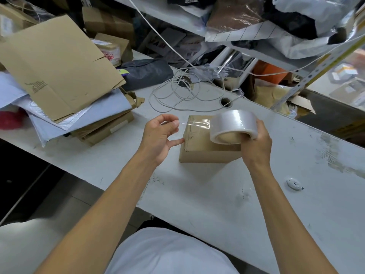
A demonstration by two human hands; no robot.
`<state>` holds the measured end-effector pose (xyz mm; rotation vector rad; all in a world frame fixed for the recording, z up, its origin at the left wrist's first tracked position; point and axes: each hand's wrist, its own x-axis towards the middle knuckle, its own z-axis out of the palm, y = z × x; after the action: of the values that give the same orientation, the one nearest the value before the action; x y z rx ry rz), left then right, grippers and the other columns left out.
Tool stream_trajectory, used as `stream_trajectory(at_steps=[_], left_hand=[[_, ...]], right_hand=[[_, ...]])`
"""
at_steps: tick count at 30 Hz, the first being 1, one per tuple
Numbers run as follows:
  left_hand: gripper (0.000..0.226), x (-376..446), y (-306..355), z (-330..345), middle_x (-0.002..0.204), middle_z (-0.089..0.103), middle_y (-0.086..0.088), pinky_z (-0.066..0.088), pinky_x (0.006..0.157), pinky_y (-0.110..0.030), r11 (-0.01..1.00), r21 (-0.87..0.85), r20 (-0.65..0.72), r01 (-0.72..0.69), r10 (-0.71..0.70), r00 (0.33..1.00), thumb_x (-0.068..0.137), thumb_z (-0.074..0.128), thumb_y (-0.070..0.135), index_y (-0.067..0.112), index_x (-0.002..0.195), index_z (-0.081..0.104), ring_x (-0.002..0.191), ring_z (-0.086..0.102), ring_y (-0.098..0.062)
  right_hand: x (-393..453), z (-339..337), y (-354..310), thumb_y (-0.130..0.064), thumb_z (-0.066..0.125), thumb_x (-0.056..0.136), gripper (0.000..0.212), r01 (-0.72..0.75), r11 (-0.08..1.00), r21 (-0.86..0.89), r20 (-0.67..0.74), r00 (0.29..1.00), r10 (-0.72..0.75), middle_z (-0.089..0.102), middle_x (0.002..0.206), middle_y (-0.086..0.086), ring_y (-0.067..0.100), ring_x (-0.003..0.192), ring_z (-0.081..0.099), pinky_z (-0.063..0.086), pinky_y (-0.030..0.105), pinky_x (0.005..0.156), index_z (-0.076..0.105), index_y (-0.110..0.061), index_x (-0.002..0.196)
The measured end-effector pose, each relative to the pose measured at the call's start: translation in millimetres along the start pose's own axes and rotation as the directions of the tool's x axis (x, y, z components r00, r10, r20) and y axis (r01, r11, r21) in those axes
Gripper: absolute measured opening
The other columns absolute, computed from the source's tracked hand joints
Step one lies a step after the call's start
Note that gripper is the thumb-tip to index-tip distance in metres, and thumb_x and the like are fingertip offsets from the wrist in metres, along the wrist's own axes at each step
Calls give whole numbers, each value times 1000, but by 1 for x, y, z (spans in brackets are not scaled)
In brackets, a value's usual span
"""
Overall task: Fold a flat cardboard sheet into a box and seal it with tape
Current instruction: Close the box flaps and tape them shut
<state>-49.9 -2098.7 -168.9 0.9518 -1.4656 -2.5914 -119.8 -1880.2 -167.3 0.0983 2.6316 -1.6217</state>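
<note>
A small folded cardboard box [199, 149] lies on the white table [227, 204] in the middle of the head view. Above its right part my right hand [256, 143] grips a wide roll of clear tape [232, 125]. A strip of tape [194, 123] stretches left from the roll over the box. My left hand [161, 135] pinches the free end of that strip between thumb and forefinger, just left of the box. Its little finger reaches toward the box's left edge.
A stack of flat cardboard sheets [59, 66] and grey mailers [83, 113] fills the left side. A coiled white cable [177, 93] lies behind the box beside a cable hole [225, 101]. Shelves with bags stand at the back. A small round white object [294, 183] sits on the right.
</note>
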Motion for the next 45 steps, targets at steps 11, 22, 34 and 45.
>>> stream_trajectory(at_steps=[11,22,34,45], left_hand=[[14,17,3,2,89,56,-4,55,95,-51,990,137,22,-15,12,1000,93,60,-3,11,91,65,87,53,-20],[17,29,12,0,92,54,-10,62,77,-36,947,317,44,47,-64,997,95,59,-2,-3,111,65,83,53,-19],[14,36,8,-8,90,60,-10,62,80,-37,959,276,81,72,-98,992,93,60,-4,-1,106,64,78,58,-17],[12,45,-2,-8,86,61,-8,62,72,-30,964,263,29,44,-53,998,89,65,-7,4,93,63,76,61,-20]], right_hand=[[-26,6,17,-7,51,90,20,-40,997,-71,-172,985,27,49,75,-14,2,63,45,35,9,50,48,-25,97],[-23,-3,20,-34,72,84,17,4,999,37,-34,999,-3,57,70,-17,-2,62,48,36,11,52,55,-31,89],[-21,-10,38,-48,78,77,44,8,986,166,35,999,-14,66,95,-18,4,87,62,49,27,71,59,-29,112],[-23,-6,31,-49,75,80,40,27,992,121,28,999,-31,61,90,-16,-7,75,56,43,11,61,53,-27,106]])
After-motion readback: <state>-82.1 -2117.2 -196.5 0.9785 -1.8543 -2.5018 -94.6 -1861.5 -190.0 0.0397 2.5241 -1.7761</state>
